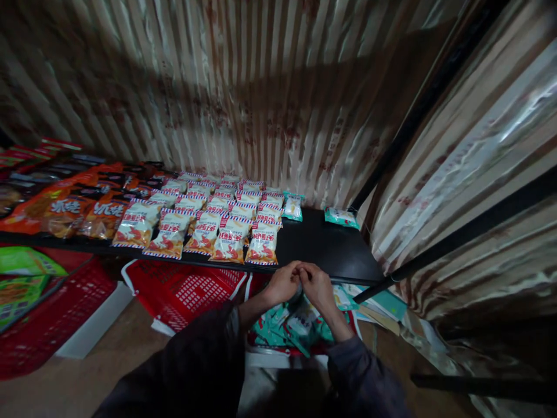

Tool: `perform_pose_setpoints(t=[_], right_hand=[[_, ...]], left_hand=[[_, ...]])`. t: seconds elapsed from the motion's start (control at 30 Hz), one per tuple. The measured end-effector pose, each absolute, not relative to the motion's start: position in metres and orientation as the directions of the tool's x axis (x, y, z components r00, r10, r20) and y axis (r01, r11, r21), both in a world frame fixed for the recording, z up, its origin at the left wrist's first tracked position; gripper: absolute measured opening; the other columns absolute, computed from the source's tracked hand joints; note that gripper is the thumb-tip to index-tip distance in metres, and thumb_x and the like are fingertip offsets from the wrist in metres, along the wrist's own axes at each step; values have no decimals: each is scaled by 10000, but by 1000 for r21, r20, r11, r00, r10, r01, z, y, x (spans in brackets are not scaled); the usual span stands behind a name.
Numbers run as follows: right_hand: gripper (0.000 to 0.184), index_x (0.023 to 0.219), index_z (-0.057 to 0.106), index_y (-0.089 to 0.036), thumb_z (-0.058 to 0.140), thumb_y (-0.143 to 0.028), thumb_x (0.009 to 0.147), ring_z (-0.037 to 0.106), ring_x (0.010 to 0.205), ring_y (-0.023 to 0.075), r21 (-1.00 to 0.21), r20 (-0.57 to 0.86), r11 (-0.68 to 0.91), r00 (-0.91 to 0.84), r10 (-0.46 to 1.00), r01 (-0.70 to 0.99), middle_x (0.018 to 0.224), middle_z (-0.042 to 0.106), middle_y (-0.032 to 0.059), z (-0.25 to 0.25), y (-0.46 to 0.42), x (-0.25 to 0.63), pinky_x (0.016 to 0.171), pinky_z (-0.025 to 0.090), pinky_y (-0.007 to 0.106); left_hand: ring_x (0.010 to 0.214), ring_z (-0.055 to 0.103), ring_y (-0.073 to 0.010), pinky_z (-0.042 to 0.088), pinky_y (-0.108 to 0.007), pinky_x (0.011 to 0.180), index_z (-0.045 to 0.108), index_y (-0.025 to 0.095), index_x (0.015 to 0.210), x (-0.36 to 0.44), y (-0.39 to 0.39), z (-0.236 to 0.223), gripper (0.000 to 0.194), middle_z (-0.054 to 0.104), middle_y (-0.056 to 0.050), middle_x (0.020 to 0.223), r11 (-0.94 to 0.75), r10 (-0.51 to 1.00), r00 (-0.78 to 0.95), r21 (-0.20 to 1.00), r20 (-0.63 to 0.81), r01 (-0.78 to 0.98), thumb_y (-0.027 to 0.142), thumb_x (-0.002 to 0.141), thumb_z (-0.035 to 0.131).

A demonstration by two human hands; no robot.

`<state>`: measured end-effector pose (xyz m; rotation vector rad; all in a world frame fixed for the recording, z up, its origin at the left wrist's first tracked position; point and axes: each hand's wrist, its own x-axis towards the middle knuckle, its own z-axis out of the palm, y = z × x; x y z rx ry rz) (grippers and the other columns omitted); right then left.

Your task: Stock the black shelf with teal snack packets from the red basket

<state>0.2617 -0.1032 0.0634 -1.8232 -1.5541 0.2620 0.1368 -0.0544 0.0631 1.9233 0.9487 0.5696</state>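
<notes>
While left hand meets right hand | grip: cannot tell | white packets: red Chinese lettering

Your left hand and right hand are hiding whatever is between them — the left edge is cutting off a red basket.

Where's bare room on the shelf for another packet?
The shelf is bare between the left teal packet and right teal packet, and in front of both, right of the striped bags. Leftward it is crowded with those and orange bags. The left hand and right hand meet near its front edge.
</notes>
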Motion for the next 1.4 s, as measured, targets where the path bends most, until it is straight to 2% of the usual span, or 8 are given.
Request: perform_pose_setpoints(t=[0.33, 0.53, 0.63, 0.73, 0.87, 0.97, 1.1, 1.4], right_hand=[[288, 910, 724, -215, 437, -233, 879, 680, 834, 176, -578, 354, 86, 154, 923, 811, 932, 737, 53, 81, -93, 301, 796, 516, 275], [314, 1024, 706, -173, 451, -158, 841, 673, 928, 202, -517, 383, 72, 156, 910, 853, 1040, 725, 96, 87, -48, 304, 866, 513, 320], [337, 1075, 684, -169, 462, -133, 825, 660, 967, 201, -502, 365, 99, 107, 925, 859, 1071, 713, 108, 88, -55, 295, 885, 497, 311], [290, 1021, 689, -164, 456, -149, 848, 660, 926, 199, -500, 224, 119, -4, 975, 858, 1012, 716, 116, 79, -91, 284, 832, 486, 288], [179, 795, 705, -195, 532, -198, 839, 671, 842, 208, -413, -149, -42, -22, 989, 910, 840, 720, 92, 53, -143, 287, 754, 470, 286], [247, 992, 703, -190, 633, -342, 811, 644, 992, 275, -332, -192, -213, 155, 969, 919, 1053, 692, 151, 29, -156, 308, 840, 471, 360], [628, 1350, 501, -162, 654, -419, 798, 572, 1184, 288, -418, -145, -285, 246, 958, 863, 1311, 577, 177, 0, -149, 327, 999, 424, 405], [551, 1345, 489, -105, 551, -191, 804, 595, 1166, 240, -660, -178, -255, 182, 967, 707, 1285, 608, 172, -23, -132, 289, 1005, 442, 353]], left_hand=[[958, 680, -149, 525, -267, 908, 619, 167, 1170, 170, -41, 72, 382, 716, -56, 1056, -260, 833, 551, 914, 49, 312, 85, 838, 448], [1295, 501, -238, 388, -362, 1108, 533, 75, 1312, 189, -17, 104, 486, 518, -174, 1399, -208, 946, 324, 781, 8, 589, 81, 828, 488], [1351, 438, -229, 334, -354, 1147, 504, 60, 1343, 180, -27, 107, 514, 475, -175, 1442, -282, 929, 366, 743, 53, 607, 73, 833, 445], [1261, 526, -188, 368, -313, 1120, 546, 100, 1304, 159, -62, 92, 497, 579, -125, 1347, -474, 817, 557, 720, 145, 507, 69, 832, 395], [1194, 575, -217, 443, -334, 1046, 483, 121, 1364, 138, -113, 57, 515, 600, -133, 1312, -539, 681, 731, 646, -44, 541, 146, 855, 410], [1333, 431, -313, 373, -418, 1098, 424, 89, 1408, 138, -117, 32, 595, 434, -197, 1459, -594, 664, 740, 527, -106, 608, 202, 830, 502], [1353, 378, -339, 323, -487, 1108, 432, 107, 1383, 152, -91, 10, 579, 450, -211, 1419, -441, 833, 538, 436, -126, 785, 290, 846, 546], [1180, 565, -243, 443, -343, 995, 494, 194, 1338, 169, -88, 16, 464, 532, -130, 1315, -248, 835, 451, 517, -315, 819, 264, 879, 493]])
